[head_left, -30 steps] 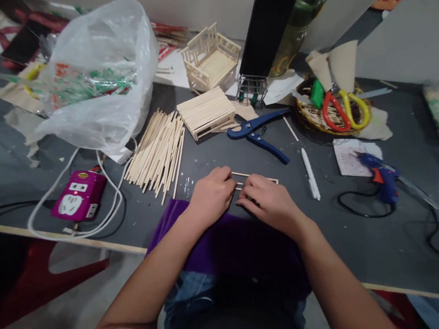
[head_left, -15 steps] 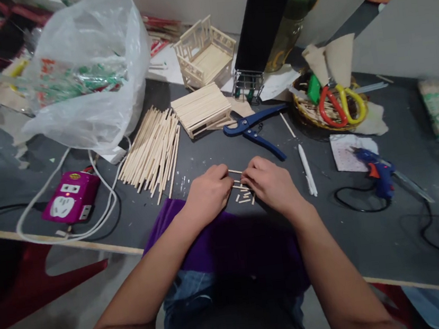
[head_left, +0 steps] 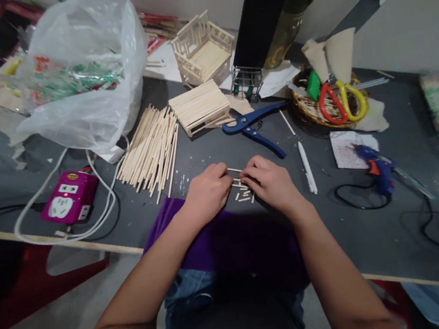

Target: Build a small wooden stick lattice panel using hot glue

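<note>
Low over the grey table, my left hand [head_left: 211, 189] is closed on the left end of a small frame of thin wooden sticks [head_left: 236, 182]. My right hand [head_left: 266, 179] pinches at the frame's right side, its fingertips hiding the joints there. Several short cut stick pieces [head_left: 243, 195] lie loose just below the frame, between my hands. Behind my hands rests a slatted wooden stick platform [head_left: 200, 105], with a pile of long sticks [head_left: 149, 146] to its left. A small stick-built chair-like model [head_left: 205, 49] stands farther back.
Blue-handled cutters [head_left: 253, 128] and a white pen [head_left: 307, 167] lie right of centre. A blue glue gun [head_left: 380, 166] with its cord and a basket [head_left: 302, 106] holding scissors are farther right. On the left are a purple power box [head_left: 72, 196], white cable and plastic bag [head_left: 88, 111].
My hands stay almost in place around the small stick frame, with slight finger movement at the right hand. The whole view has shifted a little.
</note>
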Demonstrator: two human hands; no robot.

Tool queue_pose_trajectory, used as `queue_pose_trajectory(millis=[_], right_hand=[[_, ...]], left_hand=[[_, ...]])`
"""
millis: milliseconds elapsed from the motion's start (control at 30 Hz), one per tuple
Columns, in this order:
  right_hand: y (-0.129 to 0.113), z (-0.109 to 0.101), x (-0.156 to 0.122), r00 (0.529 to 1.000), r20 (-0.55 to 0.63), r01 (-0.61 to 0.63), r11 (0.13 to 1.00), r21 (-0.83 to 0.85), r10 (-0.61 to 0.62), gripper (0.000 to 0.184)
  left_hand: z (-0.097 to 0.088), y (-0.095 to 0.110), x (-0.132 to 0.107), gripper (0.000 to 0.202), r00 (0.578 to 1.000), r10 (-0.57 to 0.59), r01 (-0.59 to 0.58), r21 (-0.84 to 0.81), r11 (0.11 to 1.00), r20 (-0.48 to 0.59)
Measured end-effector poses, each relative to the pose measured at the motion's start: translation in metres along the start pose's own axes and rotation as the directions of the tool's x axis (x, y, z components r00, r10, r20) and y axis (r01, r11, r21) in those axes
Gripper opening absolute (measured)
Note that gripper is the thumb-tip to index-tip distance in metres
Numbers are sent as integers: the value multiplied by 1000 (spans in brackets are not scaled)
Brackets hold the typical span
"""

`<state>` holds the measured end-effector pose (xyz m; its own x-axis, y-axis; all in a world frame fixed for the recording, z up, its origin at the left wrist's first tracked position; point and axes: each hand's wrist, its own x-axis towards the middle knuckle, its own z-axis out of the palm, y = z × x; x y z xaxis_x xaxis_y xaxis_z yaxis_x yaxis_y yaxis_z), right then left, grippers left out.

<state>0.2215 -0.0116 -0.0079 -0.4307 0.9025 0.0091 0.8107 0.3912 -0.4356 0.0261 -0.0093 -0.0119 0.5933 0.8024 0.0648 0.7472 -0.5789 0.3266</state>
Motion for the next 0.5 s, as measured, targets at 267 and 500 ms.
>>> queue_pose_trajectory(millis=[267, 500], right_hand=[[1, 2, 0, 1000, -5, -9, 1000, 20, 9, 13], [3, 4, 0, 1000, -26, 2, 999, 42, -1, 12]], left_hand=[[1, 0, 0, 26, 1000, -6, 6, 7, 1000, -9], [2, 0, 0, 26, 1000, -4, 4, 13, 1000, -21]])
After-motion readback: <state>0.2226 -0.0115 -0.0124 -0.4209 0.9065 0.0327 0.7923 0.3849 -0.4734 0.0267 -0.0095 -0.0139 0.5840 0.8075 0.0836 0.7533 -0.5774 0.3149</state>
